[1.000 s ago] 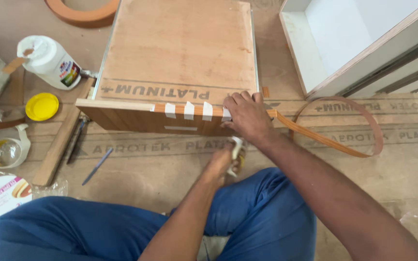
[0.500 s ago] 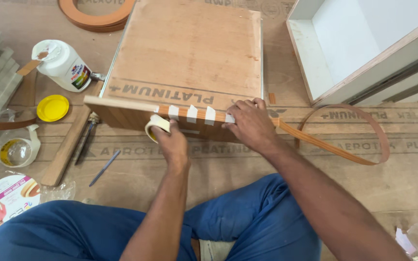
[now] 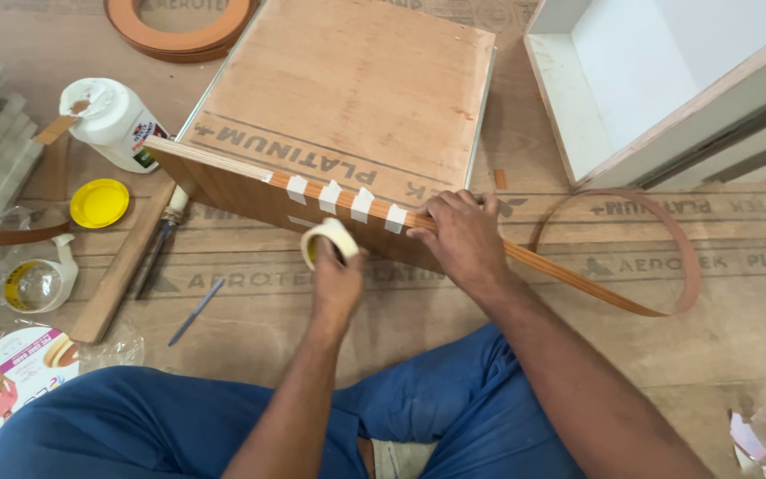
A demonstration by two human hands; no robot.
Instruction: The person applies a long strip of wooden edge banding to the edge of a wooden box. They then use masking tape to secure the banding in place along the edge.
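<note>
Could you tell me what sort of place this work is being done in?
Most likely a carpentry or furniture workshop, with the person sitting on the floor. A plywood drawer box has an edge-banding strip taped along its edge, with a glue bottle and white cabinet carcass nearby.

A white glue bottle [image 3: 115,122] with a small red, blue and green label stands at upper left. A round, pink-and-white labelled pack [image 3: 21,372] in clear wrap lies at lower left.

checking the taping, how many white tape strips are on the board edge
4, in a row along the board's front edge: strips; the right hand may hide more.
</note>
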